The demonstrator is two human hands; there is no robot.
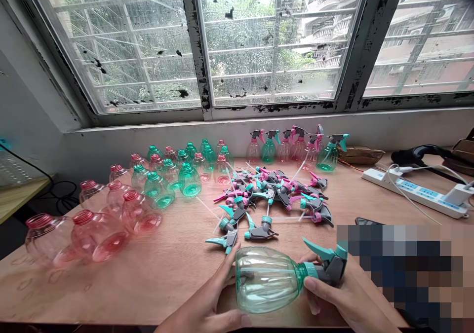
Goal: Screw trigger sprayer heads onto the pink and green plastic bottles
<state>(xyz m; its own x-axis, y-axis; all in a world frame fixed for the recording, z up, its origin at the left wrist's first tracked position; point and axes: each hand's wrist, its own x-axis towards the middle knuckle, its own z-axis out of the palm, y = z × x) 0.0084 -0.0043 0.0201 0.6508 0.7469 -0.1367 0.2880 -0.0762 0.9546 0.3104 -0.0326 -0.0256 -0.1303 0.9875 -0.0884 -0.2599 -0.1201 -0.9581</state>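
The left grip (207, 304) cups the base of a teal bottle (266, 283) held sideways just over the plywood worktop (174, 264); the right grip (342, 298) clasps its neck and trigger head (331, 263). Just beyond the grips lie loose trigger heads (274, 192); farther left, empty bottles (159, 190); past those, finished sprayers (296, 148) under the sill (148, 127). Far right sits a power strip (414, 191), barred windows (274, 42) behind.

On the table (177, 269), spray heads (274, 195) lay at twelve o'clock from the held bottle (266, 278), open bottles (159, 180) at ten, assembled sprayers (296, 148) behind the heads at one, a power strip (414, 191) at two.
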